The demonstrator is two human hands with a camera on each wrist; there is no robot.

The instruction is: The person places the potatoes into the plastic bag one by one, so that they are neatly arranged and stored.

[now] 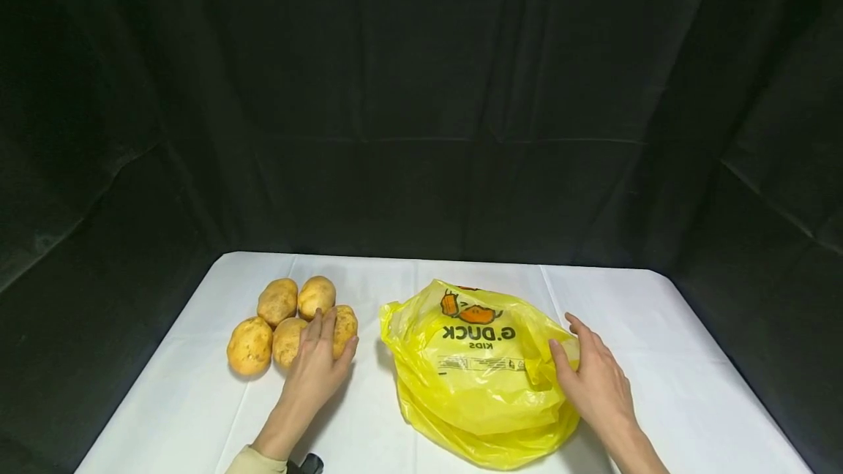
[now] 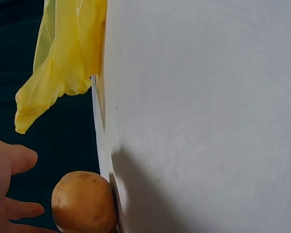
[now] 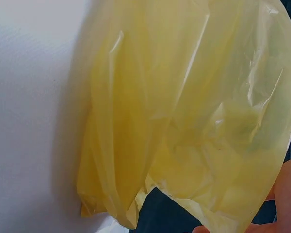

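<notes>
Several potatoes (image 1: 250, 346) lie grouped on the left of the table. My left hand (image 1: 315, 371) reaches over the near right of the group, fingers extended and thumb spread, beside the rightmost potato (image 1: 346, 328). In the left wrist view, a gap shows between the fingers and a potato (image 2: 83, 203). A yellow plastic bag (image 1: 474, 393) with duck print stands crumpled at centre, its mouth partly spread. My right hand (image 1: 598, 379) is at the bag's right edge, thumb and fingers apart around the loose plastic. In the right wrist view, the bag (image 3: 184, 121) hides part of that hand.
A white cloth covers the table (image 1: 672, 386). Black curtains (image 1: 421, 93) enclose it at the back and both sides. A small black object (image 1: 309, 464) shows by the left sleeve (image 1: 255, 462).
</notes>
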